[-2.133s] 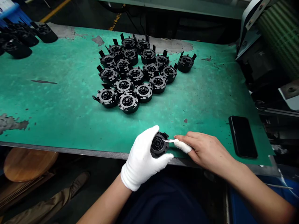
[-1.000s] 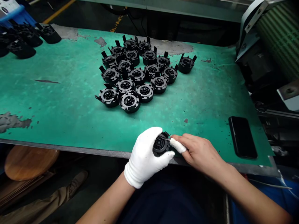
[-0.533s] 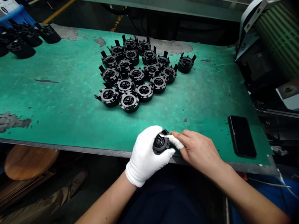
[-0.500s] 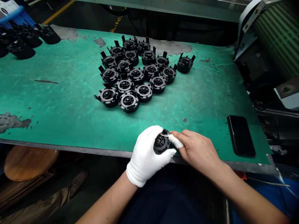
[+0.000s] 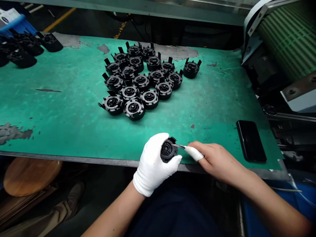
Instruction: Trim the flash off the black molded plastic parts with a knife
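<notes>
My left hand (image 5: 154,164), in a white glove, is closed around a round black plastic part (image 5: 168,150) just above the table's front edge. The part's ringed face is turned up towards me. In my right hand (image 5: 213,159), bare but for a white cover on the thumb, is a thin metal blade (image 5: 179,146), perhaps a trimming knife; its handle is hidden in the fingers. The blade's tip lies over the upper right of the part's face; whether it touches cannot be made out. Beyond my hands stands a cluster of similar black parts (image 5: 149,97) with upright tabs.
A black phone (image 5: 251,141) lies at the right of the green table (image 5: 74,128). One part (image 5: 191,68) stands apart at the back right. More black parts (image 5: 21,58) are by a blue bin at far left. A machine with a green belt (image 5: 283,36) borders the right side.
My right hand has drawn back to the right, and the metal blade now shows between it and the part. The left hand still holds the part. The view has shifted slightly.
</notes>
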Demonstrator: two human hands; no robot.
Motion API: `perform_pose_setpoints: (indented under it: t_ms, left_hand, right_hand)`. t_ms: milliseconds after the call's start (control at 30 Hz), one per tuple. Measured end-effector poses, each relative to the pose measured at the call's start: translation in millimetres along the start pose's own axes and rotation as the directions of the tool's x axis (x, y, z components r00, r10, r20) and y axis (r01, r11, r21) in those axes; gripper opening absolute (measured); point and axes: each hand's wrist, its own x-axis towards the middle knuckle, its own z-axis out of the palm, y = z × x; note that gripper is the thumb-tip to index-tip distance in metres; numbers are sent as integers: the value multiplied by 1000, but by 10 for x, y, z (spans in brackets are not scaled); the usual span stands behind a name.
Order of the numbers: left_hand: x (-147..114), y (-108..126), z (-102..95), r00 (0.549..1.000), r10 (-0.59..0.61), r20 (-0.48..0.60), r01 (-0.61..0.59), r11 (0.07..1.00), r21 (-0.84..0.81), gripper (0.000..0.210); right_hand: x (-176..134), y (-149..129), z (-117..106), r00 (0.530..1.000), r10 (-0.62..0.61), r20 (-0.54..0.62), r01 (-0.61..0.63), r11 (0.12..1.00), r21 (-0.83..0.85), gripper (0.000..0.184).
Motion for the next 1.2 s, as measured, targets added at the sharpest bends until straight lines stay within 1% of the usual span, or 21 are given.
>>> perform_pose_setpoints:
  t_ms: [100, 200, 300, 433, 533, 700, 800, 867, 933, 1033, 1133, 1200]
  left_hand:
    - [14, 6, -9, 1000, 11, 9, -11, 1000, 1, 70]
    - [26, 14, -25, 1000, 5, 23, -5, 1000, -8, 68]
    - [45, 21, -40, 999, -4, 48, 5, 1000, -27, 68]
    - [107, 10, -54, 995, 17, 97, -14, 999, -38, 69]
    - [166, -21, -78, 985, 59, 159, -52, 997, -52, 69]
    - [245, -78, -133, 959, 87, 269, -61, 993, -106, 73]
    - [325, -100, -147, 937, 134, 323, -93, 986, -139, 74]
    - [404, -113, -150, 906, 188, 378, -130, 976, -173, 74]
    - [486, -126, -154, 870, 224, 440, -141, 967, -213, 74]
    - [568, -147, -160, 830, 232, 507, -111, 960, -256, 74]
    - [586, -157, -162, 820, 234, 523, -95, 956, -278, 73]
    - [582, -154, -162, 822, 231, 521, -88, 954, -285, 73]
  right_hand:
    - [18, 25, -2, 998, -68, -2, 68, 997, -23, 28]
    - [20, 34, -7, 997, -81, -6, 81, 995, -59, 31]
    - [6, 37, -29, 994, -103, 21, 104, 991, -79, 35]
    - [-7, 55, -86, 984, -167, 56, 172, 980, -102, 37]
    - [-4, 72, -141, 982, -178, 60, 185, 974, -130, 36]
    - [18, 73, -168, 986, -159, 56, 166, 973, -158, 38]
    - [29, 55, -177, 978, -170, 125, 186, 973, -136, 38]
    - [31, 51, -202, 968, -180, 174, 202, 972, -120, 37]
    - [27, 60, -230, 961, -195, 194, 219, 970, -107, 36]
    - [18, 90, -244, 970, -187, 157, 204, 973, -106, 32]
    - [21, 105, -235, 978, -168, 127, 182, 978, -106, 33]
    - [35, 101, -238, 974, -184, 133, 198, 975, -97, 31]
